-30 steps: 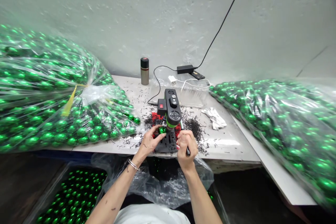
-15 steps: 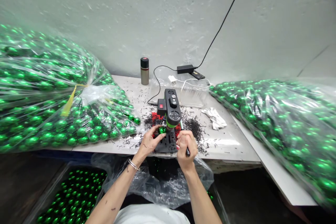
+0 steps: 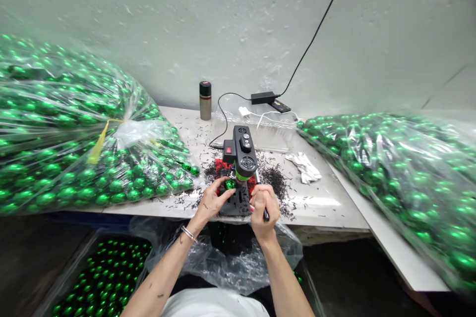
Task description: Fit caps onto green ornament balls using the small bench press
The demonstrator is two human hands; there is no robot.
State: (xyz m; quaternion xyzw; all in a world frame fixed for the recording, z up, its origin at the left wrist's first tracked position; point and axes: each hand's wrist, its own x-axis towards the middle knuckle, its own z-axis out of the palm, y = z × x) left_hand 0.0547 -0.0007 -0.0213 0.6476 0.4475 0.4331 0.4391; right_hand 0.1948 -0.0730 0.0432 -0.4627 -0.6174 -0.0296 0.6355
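Observation:
Between the thumb and fingers of my left hand is a shiny green ball, held under the head of a small bench drill press. My right hand is wrapped round the black-ended lever handle at the machine's right side. The drill's tip and its contact with the ball are hidden from above. Below them lies the machine's dark slotted base. Black shavings and red bits are strewn around it.
Big clear bags of green balls lie on the left and right. Behind the machine are a bottle, a power adapter with cable, and a clear plastic tray. A white glove lies to the right. A bin of balls stands below left.

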